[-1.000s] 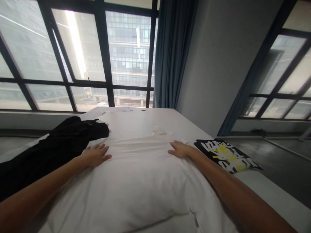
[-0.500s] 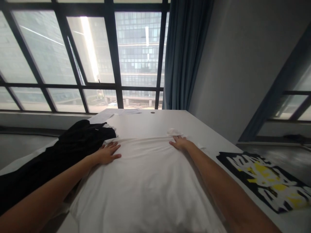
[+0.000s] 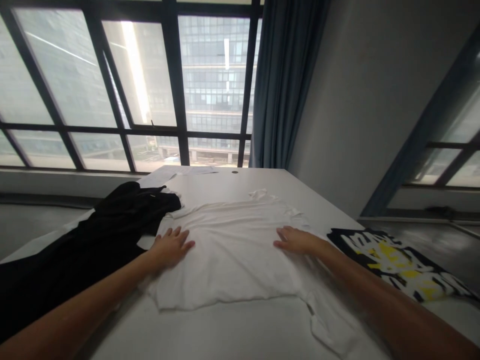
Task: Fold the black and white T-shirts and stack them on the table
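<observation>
A white shirt point(image 3: 232, 245) lies spread on the white table in front of me, with soft wrinkles across it. Its near edge runs crosswise below my hands, and a loose part trails toward me at the right. My left hand point(image 3: 170, 247) rests on the shirt's left side, fingers spread. On the right side, my right hand point(image 3: 294, 240) lies flat on the cloth with fingers stretched out. Small bunched bits of white cloth show at the shirt's far edge.
Black clothing point(image 3: 112, 225) is heaped along the left of the table point(image 3: 210, 330). At the right edge lies a dark folded garment point(image 3: 393, 262) with white and yellow print. White papers point(image 3: 161, 176) lie at the far end, before windows and a blue curtain point(image 3: 287, 85).
The shirt's near part no longer reaches down toward me; its near edge now lies across the table. Both hands have moved nearer, and the right one also outward.
</observation>
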Tool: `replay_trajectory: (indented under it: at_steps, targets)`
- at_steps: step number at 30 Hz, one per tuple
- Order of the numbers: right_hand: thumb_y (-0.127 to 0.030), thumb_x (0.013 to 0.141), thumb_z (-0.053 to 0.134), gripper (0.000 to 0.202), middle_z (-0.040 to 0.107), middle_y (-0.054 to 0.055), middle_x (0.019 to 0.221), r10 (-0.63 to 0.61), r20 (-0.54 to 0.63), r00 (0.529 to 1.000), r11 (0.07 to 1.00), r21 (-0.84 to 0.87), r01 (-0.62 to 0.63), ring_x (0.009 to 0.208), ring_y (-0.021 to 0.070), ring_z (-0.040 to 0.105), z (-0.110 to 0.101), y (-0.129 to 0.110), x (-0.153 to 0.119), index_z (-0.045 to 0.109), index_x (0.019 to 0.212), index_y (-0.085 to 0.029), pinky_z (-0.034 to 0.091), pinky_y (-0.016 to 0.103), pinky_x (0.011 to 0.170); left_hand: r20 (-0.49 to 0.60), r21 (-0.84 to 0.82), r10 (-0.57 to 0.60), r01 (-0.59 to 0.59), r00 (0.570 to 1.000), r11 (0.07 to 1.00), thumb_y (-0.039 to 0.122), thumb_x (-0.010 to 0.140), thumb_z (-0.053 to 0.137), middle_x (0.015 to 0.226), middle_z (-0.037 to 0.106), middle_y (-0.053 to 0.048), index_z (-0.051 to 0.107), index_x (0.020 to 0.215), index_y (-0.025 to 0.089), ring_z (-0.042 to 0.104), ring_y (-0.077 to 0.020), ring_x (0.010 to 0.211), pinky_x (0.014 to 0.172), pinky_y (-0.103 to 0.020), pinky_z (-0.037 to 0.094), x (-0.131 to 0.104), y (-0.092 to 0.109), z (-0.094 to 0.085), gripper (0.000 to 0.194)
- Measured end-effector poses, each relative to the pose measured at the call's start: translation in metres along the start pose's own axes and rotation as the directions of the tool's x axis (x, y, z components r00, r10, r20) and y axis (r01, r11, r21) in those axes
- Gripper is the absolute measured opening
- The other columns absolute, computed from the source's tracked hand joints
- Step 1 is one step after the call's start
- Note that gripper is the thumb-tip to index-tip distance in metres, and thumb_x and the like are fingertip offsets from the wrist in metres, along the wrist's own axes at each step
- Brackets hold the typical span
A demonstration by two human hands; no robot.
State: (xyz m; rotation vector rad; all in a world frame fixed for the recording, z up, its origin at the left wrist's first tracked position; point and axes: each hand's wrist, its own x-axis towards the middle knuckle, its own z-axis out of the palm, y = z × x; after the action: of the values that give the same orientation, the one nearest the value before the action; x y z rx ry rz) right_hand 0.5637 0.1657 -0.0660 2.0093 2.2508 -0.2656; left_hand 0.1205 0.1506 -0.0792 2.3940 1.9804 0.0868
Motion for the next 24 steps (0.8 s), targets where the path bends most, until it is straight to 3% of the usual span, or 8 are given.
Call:
replay_trajectory:
  at_steps: [2,4,7,9,12,16,20,24]
  targets:
    - [-0.070,0.086,0.041,0.079,0.028,0.014,0.158,0.048,0.017,0.999,0.999,0.013,-0.049,0.142,0.0382,0.027,0.008,0.000,-0.022,0.035,0.150,-0.024,0.026,0.053,0.111,0.045,0.020,-0.015,0.014,0.999,1.000,0.064,0.093,0.026,0.160,0.022,-0.014,0.034,0.151,0.026,0.017,-0.0403,0.146,0.108,-0.066,0.021,0.001,-0.005,0.002,0.070]
    - [-0.067,0.091,0.032,0.075,0.019,0.011,0.161,0.098,-0.031,0.995,0.995,0.028,-0.097,0.145,0.0387,0.017,0.010,-0.011,-0.038,0.028,0.153,-0.024,0.022,0.057,0.112,0.063,0.030,-0.014,0.012,0.998,0.999,0.061,0.094,0.023,0.162,0.016,-0.012,0.030,0.153,0.024,0.009,-0.0372,0.148,0.111,-0.063,0.017,0.009,-0.010,-0.002,0.070]
    - [-0.058,0.096,0.022,0.069,0.014,0.011,0.162,0.112,-0.087,0.990,0.993,0.048,-0.108,0.147,0.0362,0.010,0.006,-0.027,-0.056,0.023,0.155,-0.021,0.013,0.061,0.114,0.069,0.037,0.004,-0.007,0.998,0.999,0.055,0.095,0.023,0.161,0.019,-0.013,0.032,0.152,0.019,0.012,-0.0345,0.148,0.113,-0.058,0.018,0.017,-0.014,-0.012,0.068]
    - [-0.053,0.096,0.029,0.067,0.015,0.012,0.162,0.084,-0.078,0.993,0.996,0.049,-0.080,0.148,0.0345,0.011,0.002,-0.027,-0.070,0.024,0.154,-0.020,0.011,0.060,0.114,0.044,0.052,0.065,-0.068,0.997,0.996,0.052,0.094,0.028,0.159,0.025,-0.014,0.038,0.149,0.018,0.018,-0.0347,0.147,0.113,-0.059,0.017,0.008,-0.015,-0.021,0.066]
    - [-0.042,0.086,0.053,0.065,0.034,0.013,0.155,-0.045,-0.071,0.996,0.996,0.072,0.050,0.143,0.0311,0.029,-0.007,-0.004,-0.095,0.043,0.146,-0.020,0.024,0.048,0.115,0.030,-0.028,0.255,-0.254,0.967,0.967,0.057,0.086,0.044,0.150,0.042,-0.016,0.053,0.138,0.019,0.037,-0.0344,0.138,0.113,-0.051,0.025,-0.026,-0.015,-0.035,0.065]
    - [-0.024,0.068,0.065,0.046,0.070,0.011,0.112,-0.089,-0.073,0.993,0.977,0.189,0.101,0.105,0.0270,0.064,-0.015,0.040,-0.125,0.071,0.113,-0.018,0.047,0.034,0.093,0.058,-0.200,0.373,-0.356,0.926,0.913,0.065,0.069,0.065,0.112,0.065,-0.009,0.071,0.103,0.022,0.060,-0.0278,0.103,0.091,-0.034,0.046,-0.077,-0.019,-0.054,0.055]
    - [-0.008,0.055,0.060,0.044,0.074,0.008,0.095,0.005,-0.031,1.000,0.967,0.254,0.003,0.091,0.0260,0.067,-0.010,0.066,-0.140,0.075,0.095,-0.018,0.050,0.032,0.082,0.122,-0.266,0.325,-0.285,0.938,0.921,0.052,0.063,0.073,0.085,0.062,-0.002,0.070,0.090,0.021,0.060,-0.0211,0.078,0.071,-0.027,0.047,-0.106,-0.030,-0.054,0.042]
    - [-0.003,0.050,0.055,0.069,0.070,0.011,0.115,0.075,-0.016,0.997,0.979,0.194,-0.071,0.104,0.0286,0.065,-0.005,0.069,-0.146,0.070,0.115,-0.019,0.049,0.035,0.089,-0.011,-0.306,0.344,-0.330,0.939,0.893,0.049,0.077,0.058,0.085,0.061,-0.003,0.070,0.089,0.019,0.059,-0.0188,0.076,0.073,-0.027,0.046,-0.112,-0.039,-0.042,0.034]
